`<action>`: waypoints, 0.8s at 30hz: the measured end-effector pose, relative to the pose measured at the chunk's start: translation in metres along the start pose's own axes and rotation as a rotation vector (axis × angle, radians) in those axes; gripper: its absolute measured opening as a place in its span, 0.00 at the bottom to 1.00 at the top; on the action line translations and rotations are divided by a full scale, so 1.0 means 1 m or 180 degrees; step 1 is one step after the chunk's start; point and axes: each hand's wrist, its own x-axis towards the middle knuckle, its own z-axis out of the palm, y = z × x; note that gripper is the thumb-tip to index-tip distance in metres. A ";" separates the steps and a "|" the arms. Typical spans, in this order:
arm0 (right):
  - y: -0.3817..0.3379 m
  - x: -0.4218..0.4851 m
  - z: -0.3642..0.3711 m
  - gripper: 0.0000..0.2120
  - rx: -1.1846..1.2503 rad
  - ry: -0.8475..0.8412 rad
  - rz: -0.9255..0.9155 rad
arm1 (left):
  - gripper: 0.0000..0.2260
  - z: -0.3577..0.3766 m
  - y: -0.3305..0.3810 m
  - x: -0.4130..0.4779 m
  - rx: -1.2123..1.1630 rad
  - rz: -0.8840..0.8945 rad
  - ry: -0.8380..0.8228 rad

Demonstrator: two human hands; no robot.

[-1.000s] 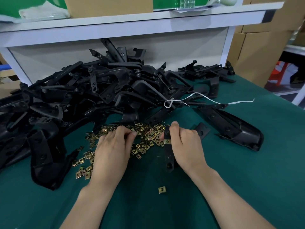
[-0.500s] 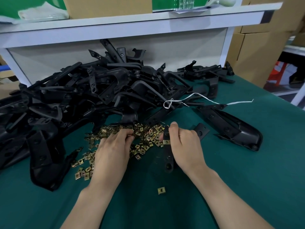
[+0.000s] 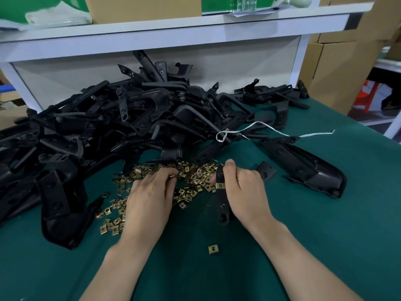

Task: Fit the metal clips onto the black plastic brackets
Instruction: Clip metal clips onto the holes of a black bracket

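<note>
The right hand is closed round a slim black bracket, thumb on top and fingers curled under it. The bracket's lower end sticks out toward the wrist, and a brass-coloured fitted clip sits on it right at the fingertips.

Just left of that grip, the left hand lies palm down with its fingers bent into the heap of loose clips. I cannot tell whether they have pinched one.

One stray clip lies on the green mat, nearer than both wrists. Beyond the knuckles rises the pile of brackets, with a white string trailing off it to the right. Print on the green sheets on the white shelf above is too blurred to read.
</note>
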 end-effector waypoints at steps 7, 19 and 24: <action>0.000 0.002 -0.001 0.38 0.0034 0.0172 0.0043 | 0.07 -0.003 0.019 -0.005 -0.0810 0.0144 -0.0033; 0.004 0.006 -0.005 0.40 0.0115 0.0187 0.0197 | 0.07 0.004 0.039 -0.015 -0.2569 -0.0849 -0.1164; 0.008 0.010 -0.005 0.39 0.0176 0.0281 0.0253 | 0.11 0.003 0.042 -0.014 -0.3227 -0.0966 -0.1574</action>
